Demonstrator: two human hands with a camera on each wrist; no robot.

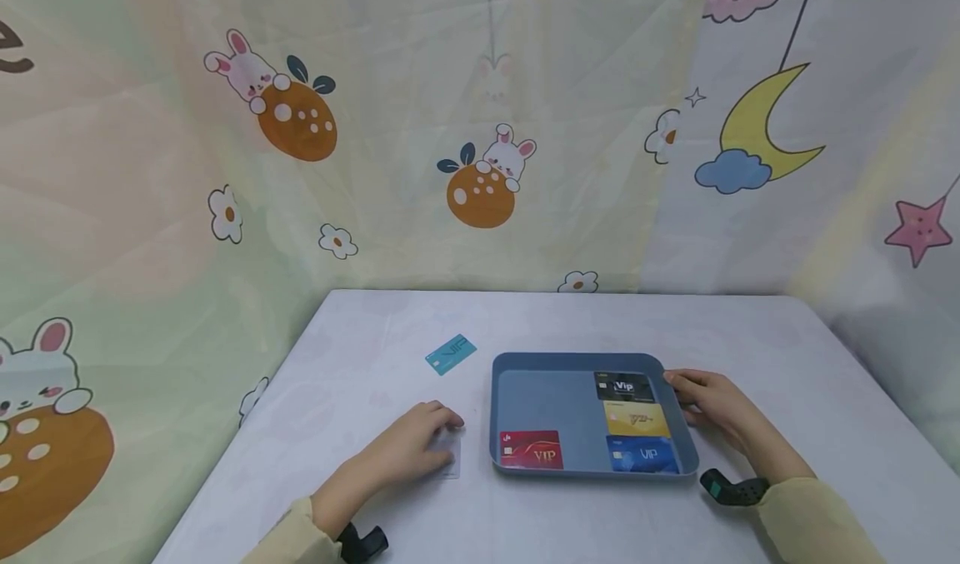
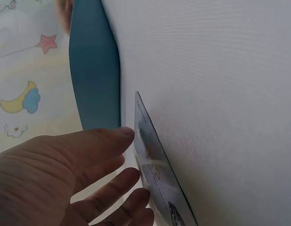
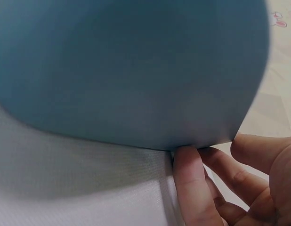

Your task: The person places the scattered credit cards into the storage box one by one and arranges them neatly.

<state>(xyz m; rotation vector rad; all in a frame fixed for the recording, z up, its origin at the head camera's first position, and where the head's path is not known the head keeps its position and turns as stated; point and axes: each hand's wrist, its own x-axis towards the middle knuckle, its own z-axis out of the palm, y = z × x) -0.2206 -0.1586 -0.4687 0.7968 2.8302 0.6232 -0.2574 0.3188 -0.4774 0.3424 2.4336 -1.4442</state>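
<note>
My left hand (image 1: 415, 441) hovers low over a pale silvery card (image 1: 452, 453) lying on the white table, left of the tray. In the left wrist view, the thumb and spread fingers come right down at the card's surface (image 2: 157, 169), with nothing pinched between them. At the right end of the blue tray (image 1: 551, 401), my right hand (image 1: 716, 406) holds the rim, thumb at its top edge and fingers against the outer wall. Inside the tray lie a red card (image 1: 531, 450) at the left, and black (image 1: 625, 386), yellow (image 1: 636, 419) and blue (image 1: 642, 454) cards stacked in a column at the right.
A teal VIP card (image 1: 451, 354) lies askew on the white table (image 1: 570, 522) behind my left hand, just left of the tray's far corner. Cartoon-printed cloth (image 1: 390, 89) hangs behind and beside the table. Each wrist carries a black band device (image 1: 733, 489).
</note>
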